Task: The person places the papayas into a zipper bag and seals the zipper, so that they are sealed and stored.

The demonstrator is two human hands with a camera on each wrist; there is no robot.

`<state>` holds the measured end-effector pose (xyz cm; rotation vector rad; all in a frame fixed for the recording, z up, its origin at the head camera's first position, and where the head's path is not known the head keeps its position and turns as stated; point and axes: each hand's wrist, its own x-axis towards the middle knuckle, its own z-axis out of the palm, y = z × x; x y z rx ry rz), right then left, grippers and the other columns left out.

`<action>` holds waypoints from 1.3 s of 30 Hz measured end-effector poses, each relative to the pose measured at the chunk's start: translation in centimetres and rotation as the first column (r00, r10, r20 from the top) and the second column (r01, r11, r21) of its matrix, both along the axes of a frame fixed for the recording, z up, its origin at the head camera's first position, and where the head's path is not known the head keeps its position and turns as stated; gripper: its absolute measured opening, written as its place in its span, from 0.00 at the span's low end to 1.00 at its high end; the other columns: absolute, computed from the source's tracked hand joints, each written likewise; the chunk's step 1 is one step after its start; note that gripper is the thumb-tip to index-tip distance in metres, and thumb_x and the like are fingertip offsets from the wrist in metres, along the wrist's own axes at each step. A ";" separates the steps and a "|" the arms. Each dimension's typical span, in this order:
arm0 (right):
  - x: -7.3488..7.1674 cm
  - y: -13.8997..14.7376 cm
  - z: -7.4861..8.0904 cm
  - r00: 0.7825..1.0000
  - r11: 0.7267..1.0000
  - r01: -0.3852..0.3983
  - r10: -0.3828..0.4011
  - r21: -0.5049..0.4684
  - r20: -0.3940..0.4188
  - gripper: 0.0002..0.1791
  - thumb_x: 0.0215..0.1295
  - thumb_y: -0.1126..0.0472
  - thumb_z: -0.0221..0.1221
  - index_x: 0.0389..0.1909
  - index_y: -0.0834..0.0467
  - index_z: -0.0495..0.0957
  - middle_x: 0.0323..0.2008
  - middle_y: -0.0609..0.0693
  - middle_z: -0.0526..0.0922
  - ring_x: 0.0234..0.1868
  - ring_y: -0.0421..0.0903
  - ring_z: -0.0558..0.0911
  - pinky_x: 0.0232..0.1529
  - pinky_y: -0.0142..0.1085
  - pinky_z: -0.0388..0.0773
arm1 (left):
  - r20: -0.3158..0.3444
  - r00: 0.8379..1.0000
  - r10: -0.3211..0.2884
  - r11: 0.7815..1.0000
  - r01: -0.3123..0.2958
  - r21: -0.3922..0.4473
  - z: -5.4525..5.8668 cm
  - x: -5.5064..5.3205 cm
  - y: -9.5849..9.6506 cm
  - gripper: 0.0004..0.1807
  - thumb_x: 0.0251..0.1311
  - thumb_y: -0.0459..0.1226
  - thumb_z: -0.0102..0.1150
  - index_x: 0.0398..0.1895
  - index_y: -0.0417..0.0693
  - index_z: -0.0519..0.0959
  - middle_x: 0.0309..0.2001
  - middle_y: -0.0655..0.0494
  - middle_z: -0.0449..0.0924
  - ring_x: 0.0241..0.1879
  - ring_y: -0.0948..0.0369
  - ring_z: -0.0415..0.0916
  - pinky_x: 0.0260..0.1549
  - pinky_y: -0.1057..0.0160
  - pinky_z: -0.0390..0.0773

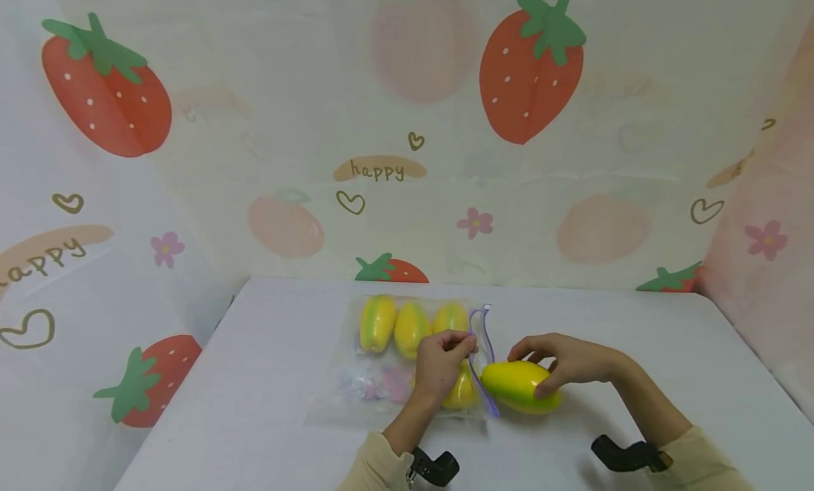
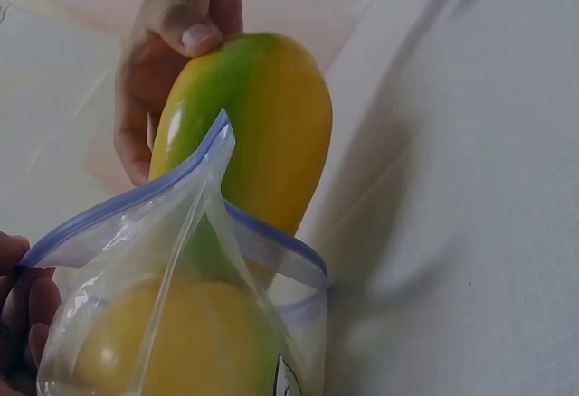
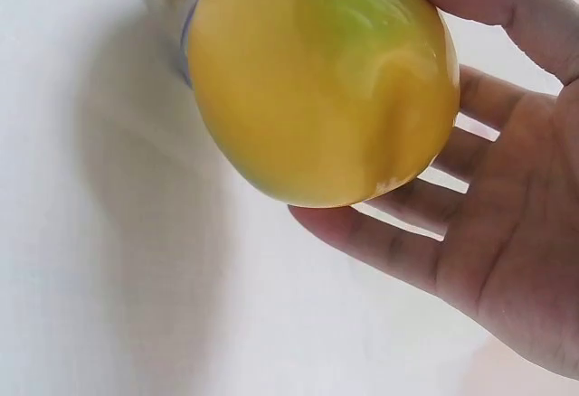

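A clear zip bag (image 1: 388, 406) with a purple zip edge lies on the table, its mouth facing right. Several yellow-green papayas are inside it. My left hand (image 1: 440, 364) pinches the bag's upper rim by the zip, and the mouth gapes in the left wrist view. With thumb and fingers spread around its outer end, my right hand (image 1: 566, 360) grips another papaya (image 1: 518, 386). The narrow end of this papaya is at the bag's opening, partly behind the clear plastic in the left wrist view. My right palm (image 3: 534, 224) stays off the fruit.
The white table (image 1: 254, 378) extends around the bag. Behind it hangs a cloth backdrop (image 1: 445, 173) printed with strawberries. Both wrists carry a black camera mount, such as the right mount (image 1: 626, 454).
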<state>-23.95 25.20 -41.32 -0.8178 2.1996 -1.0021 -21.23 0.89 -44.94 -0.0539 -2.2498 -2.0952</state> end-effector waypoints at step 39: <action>0.5 -4.2 -5.0 0.969 0.954 0.224 -0.240 -0.201 -0.058 0.21 0.56 0.58 0.68 0.48 0.61 0.76 0.47 0.56 0.80 0.47 0.50 0.78 0.50 0.42 0.76 | -0.008 1.000 -0.013 1.000 0.013 -0.001 0.0 0.3 0.0 0.12 0.62 0.43 0.63 0.37 0.42 0.86 0.33 0.49 0.87 0.32 0.65 0.78 0.35 0.74 0.78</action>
